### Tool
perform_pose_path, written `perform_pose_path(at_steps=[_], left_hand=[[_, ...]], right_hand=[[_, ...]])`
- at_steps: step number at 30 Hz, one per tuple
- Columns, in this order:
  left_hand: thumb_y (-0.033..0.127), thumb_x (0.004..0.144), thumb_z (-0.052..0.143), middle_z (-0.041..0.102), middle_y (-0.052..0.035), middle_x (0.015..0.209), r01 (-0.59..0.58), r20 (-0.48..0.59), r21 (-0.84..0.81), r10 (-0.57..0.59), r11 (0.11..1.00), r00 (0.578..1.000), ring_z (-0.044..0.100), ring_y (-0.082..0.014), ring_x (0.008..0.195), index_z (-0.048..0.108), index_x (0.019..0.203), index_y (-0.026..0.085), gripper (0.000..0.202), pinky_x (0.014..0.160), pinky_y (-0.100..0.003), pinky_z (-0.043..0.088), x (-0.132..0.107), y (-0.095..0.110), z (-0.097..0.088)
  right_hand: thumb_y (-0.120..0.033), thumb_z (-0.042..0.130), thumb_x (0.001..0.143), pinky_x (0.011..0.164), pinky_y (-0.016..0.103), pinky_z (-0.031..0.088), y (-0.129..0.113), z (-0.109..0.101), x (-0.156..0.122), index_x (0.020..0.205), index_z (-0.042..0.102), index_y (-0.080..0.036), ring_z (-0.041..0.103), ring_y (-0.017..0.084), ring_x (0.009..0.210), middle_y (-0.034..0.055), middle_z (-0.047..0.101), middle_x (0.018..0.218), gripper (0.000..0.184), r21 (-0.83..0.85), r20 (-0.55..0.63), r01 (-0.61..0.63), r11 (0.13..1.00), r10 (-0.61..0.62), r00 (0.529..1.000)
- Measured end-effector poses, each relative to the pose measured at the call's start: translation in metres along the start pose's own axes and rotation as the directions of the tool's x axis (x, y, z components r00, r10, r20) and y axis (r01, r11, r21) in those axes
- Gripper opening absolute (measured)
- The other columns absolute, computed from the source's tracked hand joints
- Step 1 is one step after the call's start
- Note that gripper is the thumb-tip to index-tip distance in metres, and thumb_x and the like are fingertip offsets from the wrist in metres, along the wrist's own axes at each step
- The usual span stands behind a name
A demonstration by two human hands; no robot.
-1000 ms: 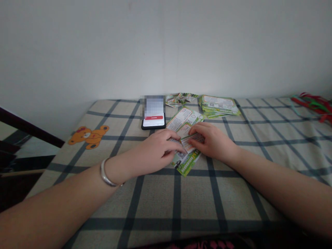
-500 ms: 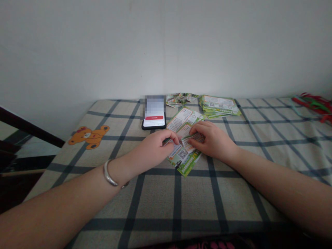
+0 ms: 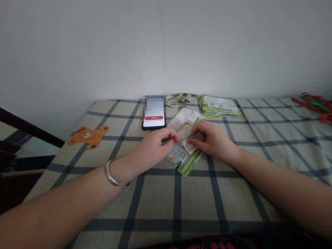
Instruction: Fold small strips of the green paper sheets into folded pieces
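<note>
Between my hands is a small folded piece of printed paper, creased and raised a little above the sheets below. My right hand pinches its right side between thumb and fingers. On the paper's left edge, the thumb and forefinger of my left hand are closed in a pinch. A silver bangle circles my left wrist. Beneath lie flat green-and-white printed leaflets with a QR code and small text; my hands and the folded piece partly cover them.
A phone with a lit screen leans near the wall, left of folded paper pieces. A stack of leaflets sits at back right. Red and green items lie far right. A bear picture marks the checked tablecloth.
My left hand has shifted slightly right and up, its thumb and forefinger coming together at the folded paper's left edge. My right hand keeps its pinch almost in place.
</note>
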State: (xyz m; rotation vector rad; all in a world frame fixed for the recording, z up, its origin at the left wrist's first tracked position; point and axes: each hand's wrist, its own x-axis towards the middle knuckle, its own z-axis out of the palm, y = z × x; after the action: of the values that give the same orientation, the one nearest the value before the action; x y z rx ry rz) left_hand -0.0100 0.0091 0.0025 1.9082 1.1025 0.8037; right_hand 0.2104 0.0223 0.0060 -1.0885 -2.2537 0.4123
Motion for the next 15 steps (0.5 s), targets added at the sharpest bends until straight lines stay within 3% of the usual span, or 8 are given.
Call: perform_pose_path(at_steps=[9, 15], left_hand=[[0.025, 0.082, 0.058, 0.069, 0.0001, 0.087, -0.012, -0.011, -0.022, 0.011, 1.0, 1.0, 0.064, -0.0146, 0.081, 0.066, 0.089, 0.02, 0.012, 0.072, -0.028, 0.051, -0.0001, 0.0, -0.0007], [0.024, 0.079, 0.062, 0.067, 0.0011, 0.081, -0.012, -0.025, -0.127, 0.009, 0.992, 1.0, 0.063, -0.0128, 0.075, 0.063, 0.085, 0.018, 0.008, 0.068, -0.026, 0.05, 0.0011, 0.0, 0.0016]], right_hand=[[-0.017, 0.068, 0.076, 0.056, 0.024, 0.04, -0.0016, 0.0027, -0.004, 0.081, 0.06, -0.018, 0.051, 0.011, 0.063, -0.0005, 0.059, 0.077, 0.01, 0.183, -0.006, -0.122, 0.976, 0.125, 0.992], [-0.02, 0.069, 0.075, 0.053, 0.023, 0.04, -0.006, 0.0052, -0.0071, 0.076, 0.058, -0.02, 0.051, 0.01, 0.059, -0.0028, 0.059, 0.069, 0.011, 0.307, -0.01, -0.163, 0.938, 0.174, 0.985]])
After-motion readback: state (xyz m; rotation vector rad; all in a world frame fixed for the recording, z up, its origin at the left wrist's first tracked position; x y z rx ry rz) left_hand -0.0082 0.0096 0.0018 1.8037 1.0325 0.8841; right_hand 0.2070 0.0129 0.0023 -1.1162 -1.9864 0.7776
